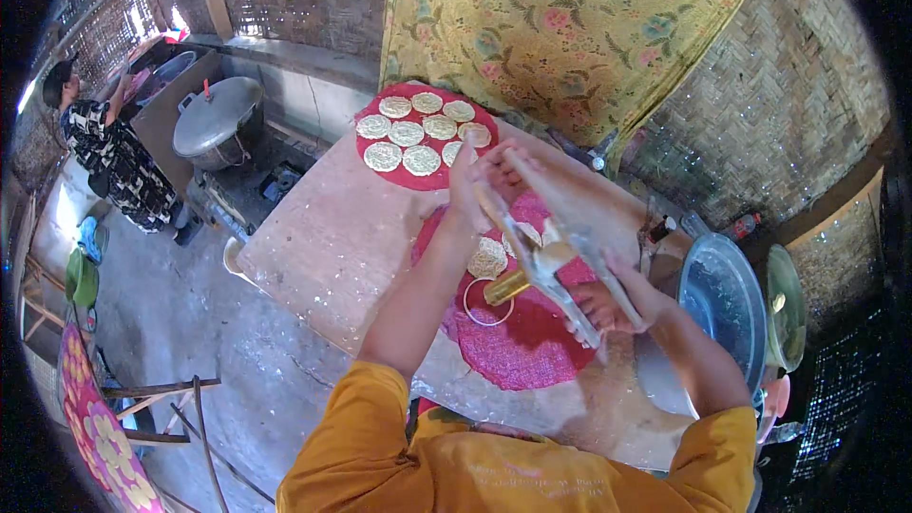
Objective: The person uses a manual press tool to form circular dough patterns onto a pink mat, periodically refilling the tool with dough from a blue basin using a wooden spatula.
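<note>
My left hand [502,167] grips the far ends of a hand press [538,256] with two long bars, and my right hand [605,303] grips its near ends. A brass-coloured cylinder [507,287] sticks out from the press's middle towards the left. Under it a white ring [489,301] lies on a red mesh sheet [527,363], beside a pale round of noodle-like dough [489,258]. More such rounds lie on this sheet, partly hidden by the press. Another round red mat [370,167] at the table's far end bears several similar rounds. The press is slightly blurred.
The sheets lie on a pale tabletop [313,228]. At the right stand a large blue-grey basin [723,313], a small dark bottle [661,229] and a green basin [786,306]. A large lidded metal pot [217,117] stands left, near another person [117,149]. A floral cloth [556,28] hangs behind.
</note>
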`<state>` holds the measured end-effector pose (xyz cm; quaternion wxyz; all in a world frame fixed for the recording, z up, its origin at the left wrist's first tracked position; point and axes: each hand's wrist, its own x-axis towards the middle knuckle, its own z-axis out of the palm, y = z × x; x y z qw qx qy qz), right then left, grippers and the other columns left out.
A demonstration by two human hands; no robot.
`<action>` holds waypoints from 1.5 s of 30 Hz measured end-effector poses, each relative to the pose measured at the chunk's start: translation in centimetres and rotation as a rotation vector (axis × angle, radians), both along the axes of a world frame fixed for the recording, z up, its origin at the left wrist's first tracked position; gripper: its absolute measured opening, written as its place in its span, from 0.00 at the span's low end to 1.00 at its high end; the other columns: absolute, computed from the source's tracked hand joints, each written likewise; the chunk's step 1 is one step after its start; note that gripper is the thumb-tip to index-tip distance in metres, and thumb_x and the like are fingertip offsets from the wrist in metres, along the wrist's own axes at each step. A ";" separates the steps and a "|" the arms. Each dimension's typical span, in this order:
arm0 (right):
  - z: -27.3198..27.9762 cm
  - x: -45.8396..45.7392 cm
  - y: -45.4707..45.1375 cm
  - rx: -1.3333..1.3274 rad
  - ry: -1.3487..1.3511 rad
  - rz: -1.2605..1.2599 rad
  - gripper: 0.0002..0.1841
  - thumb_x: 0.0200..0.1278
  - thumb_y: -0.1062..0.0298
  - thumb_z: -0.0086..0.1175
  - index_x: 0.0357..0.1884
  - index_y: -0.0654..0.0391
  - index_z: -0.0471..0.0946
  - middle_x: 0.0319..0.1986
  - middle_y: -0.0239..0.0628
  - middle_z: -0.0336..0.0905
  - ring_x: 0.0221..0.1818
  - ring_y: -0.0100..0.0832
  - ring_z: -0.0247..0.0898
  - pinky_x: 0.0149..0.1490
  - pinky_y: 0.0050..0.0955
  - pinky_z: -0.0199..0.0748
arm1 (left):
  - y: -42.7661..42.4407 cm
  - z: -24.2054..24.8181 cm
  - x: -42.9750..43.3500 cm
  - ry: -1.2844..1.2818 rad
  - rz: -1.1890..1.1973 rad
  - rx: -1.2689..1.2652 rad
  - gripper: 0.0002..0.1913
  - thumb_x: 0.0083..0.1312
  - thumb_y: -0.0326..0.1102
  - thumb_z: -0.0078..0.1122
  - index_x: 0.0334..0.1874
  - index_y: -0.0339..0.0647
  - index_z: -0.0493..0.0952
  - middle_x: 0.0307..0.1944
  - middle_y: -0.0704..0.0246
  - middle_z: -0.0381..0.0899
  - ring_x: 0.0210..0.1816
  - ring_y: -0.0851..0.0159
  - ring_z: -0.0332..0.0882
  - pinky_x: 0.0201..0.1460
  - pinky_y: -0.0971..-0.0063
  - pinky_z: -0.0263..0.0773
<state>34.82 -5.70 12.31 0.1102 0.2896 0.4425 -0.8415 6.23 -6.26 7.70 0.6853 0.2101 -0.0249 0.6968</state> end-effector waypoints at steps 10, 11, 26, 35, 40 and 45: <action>-3.1 -5.6 -1.2 0.361 -0.248 0.121 0.44 0.58 0.22 0.29 0.53 0.57 0.67 0.32 0.44 0.75 0.27 0.35 0.77 0.30 0.32 0.76 | -1.2 -8.7 -2.8 -0.263 0.212 0.036 0.30 0.68 0.62 0.34 0.39 0.37 0.71 0.35 0.63 0.73 0.42 0.55 0.70 0.51 0.64 0.67; -3.3 -5.7 -1.4 0.377 -0.266 0.071 0.43 0.58 0.23 0.29 0.48 0.59 0.70 0.28 0.41 0.75 0.25 0.33 0.76 0.29 0.31 0.75 | -1.3 -9.0 -3.0 -0.248 0.255 -0.007 0.30 0.68 0.62 0.34 0.38 0.37 0.71 0.34 0.62 0.73 0.41 0.55 0.71 0.49 0.64 0.68; -0.4 -4.3 -1.7 0.790 -0.400 0.064 0.41 0.59 0.27 0.38 0.28 0.64 0.76 0.16 0.39 0.75 0.16 0.30 0.74 0.20 0.28 0.71 | 0.1 -10.2 0.3 -0.341 0.269 0.010 0.25 0.68 0.61 0.36 0.33 0.44 0.71 0.29 0.67 0.72 0.35 0.62 0.72 0.41 0.64 0.70; -4.4 -3.8 -4.2 0.597 -0.377 -0.048 0.38 0.62 0.30 0.39 0.26 0.64 0.75 0.15 0.38 0.74 0.13 0.29 0.72 0.17 0.27 0.68 | -3.5 -9.2 0.2 -0.260 0.349 -0.372 0.25 0.67 0.60 0.37 0.32 0.43 0.70 0.26 0.67 0.71 0.30 0.61 0.71 0.36 0.65 0.70; -3.6 -5.9 -4.6 0.664 -0.374 -0.094 0.36 0.62 0.32 0.40 0.24 0.63 0.74 0.13 0.36 0.72 0.12 0.28 0.70 0.15 0.27 0.66 | -3.5 -6.8 -2.1 -0.193 0.343 -0.341 0.22 0.69 0.56 0.38 0.30 0.43 0.67 0.24 0.67 0.69 0.28 0.62 0.68 0.32 0.69 0.68; -1.5 -6.0 -4.3 0.908 -0.433 0.004 0.36 0.63 0.33 0.41 0.21 0.63 0.73 0.12 0.35 0.70 0.11 0.28 0.68 0.15 0.28 0.65 | -3.1 -7.2 -0.9 -0.262 0.428 -0.392 0.22 0.70 0.55 0.37 0.29 0.44 0.66 0.21 0.68 0.67 0.24 0.62 0.68 0.30 0.71 0.67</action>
